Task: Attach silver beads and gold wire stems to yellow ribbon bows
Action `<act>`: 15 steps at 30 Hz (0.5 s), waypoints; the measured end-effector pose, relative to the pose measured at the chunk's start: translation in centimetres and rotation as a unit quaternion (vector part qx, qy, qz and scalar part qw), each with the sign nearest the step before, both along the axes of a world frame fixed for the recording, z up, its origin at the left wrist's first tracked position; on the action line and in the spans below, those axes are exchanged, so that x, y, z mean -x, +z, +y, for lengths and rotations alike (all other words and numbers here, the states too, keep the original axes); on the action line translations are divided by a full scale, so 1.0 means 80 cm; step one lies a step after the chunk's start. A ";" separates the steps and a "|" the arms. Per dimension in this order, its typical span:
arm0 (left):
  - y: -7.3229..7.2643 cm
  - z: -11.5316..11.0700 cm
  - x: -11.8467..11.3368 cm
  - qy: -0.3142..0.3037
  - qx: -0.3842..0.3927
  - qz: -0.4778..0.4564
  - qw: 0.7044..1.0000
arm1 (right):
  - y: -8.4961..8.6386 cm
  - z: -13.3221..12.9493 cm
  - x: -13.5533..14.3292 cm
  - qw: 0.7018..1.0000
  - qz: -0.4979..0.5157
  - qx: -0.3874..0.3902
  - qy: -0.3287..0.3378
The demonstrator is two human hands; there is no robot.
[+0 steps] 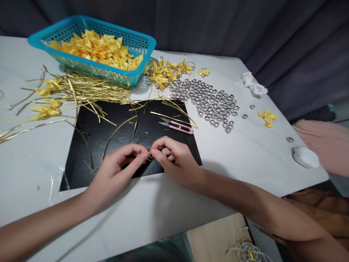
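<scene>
The left hand (116, 169) and right hand (182, 160) pinch a tiny gold piece (149, 157) over the black mat (109, 140), thread snips (181, 127) just beyond. Pretty fiddly fingertip step, so steady, light pressure's needed.

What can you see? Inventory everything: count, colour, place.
Table: one, white, centre
Mat: one, black, on table
Basket: one, turquoise, back left
Ribbon flowers: many, yellow, basket and table
Metallic ties: many, gold, table and mat
Beads: many, silver, right of mat
Thread snips: one, pink, on mat
Tissue: one, white, back right
Rounded object: one, white, right corner
Plastic film: one, clear, front left
Curtain: one, dark, behind
Fabric: three, pink, green, brown, right and below
Board: one, pale, below table
Cables: several, white, on board
Held piece: one, gold, over mat
Left hand: one, over mat
Right hand: one, over mat
</scene>
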State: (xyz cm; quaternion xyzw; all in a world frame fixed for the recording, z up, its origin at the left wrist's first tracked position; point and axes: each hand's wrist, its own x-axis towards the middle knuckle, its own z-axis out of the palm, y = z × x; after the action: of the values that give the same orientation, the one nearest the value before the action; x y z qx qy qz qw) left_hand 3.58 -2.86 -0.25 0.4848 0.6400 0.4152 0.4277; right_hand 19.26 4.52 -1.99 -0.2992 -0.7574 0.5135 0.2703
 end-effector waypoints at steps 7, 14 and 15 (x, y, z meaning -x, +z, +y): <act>0.002 0.001 0.002 -0.022 0.000 0.006 1.000 | 0.003 0.005 -0.001 0.997 0.013 0.050 0.054; 0.001 0.000 0.003 -0.042 0.009 0.010 0.999 | 0.002 0.005 -0.002 0.997 0.014 0.053 0.052; 0.000 0.000 0.003 -0.046 0.011 0.011 0.999 | 0.002 0.005 -0.002 0.997 0.016 0.052 0.057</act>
State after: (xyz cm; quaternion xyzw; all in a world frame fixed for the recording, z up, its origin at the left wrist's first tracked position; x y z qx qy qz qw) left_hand 3.33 -2.89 -0.23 0.5137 0.6260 0.3825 0.4449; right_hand 19.45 4.89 -1.80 -0.2611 -0.7411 0.5714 0.2371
